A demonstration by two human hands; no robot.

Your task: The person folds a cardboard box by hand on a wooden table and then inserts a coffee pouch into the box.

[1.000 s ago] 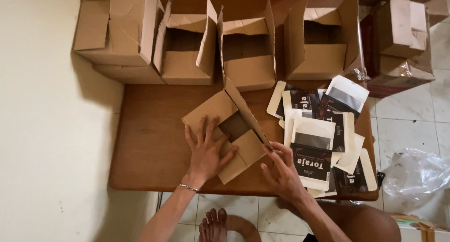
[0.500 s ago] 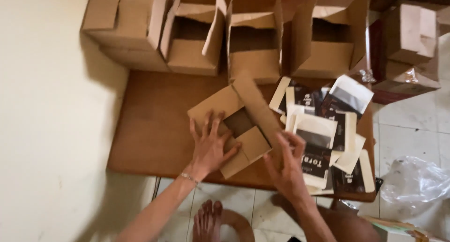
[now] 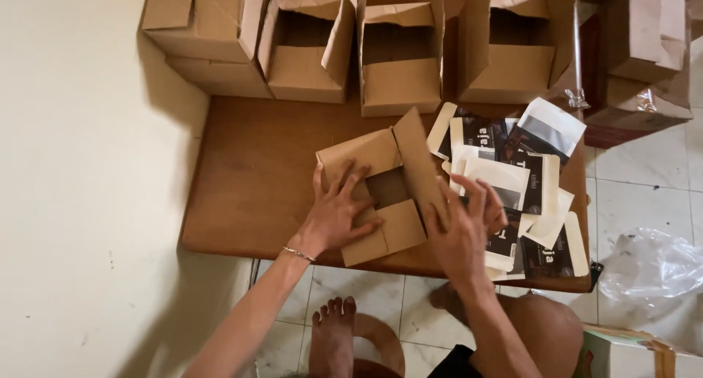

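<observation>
Head view: the left hand (image 3: 335,215) lies flat, fingers spread, on the brown cardboard box (image 3: 381,191) mid-tabletop (image 3: 249,180). At its 3 o'clock, the right hand (image 3: 463,235), released, presses the box's raised flap. The box is half-folded, flaps open.

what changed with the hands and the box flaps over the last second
The right hand left the packets and moved up against the raised right flap of the small cardboard box, now tipped more over the opening. The left hand stays spread on the left flaps. The open boxes behind and the wooden table look unchanged.
</observation>
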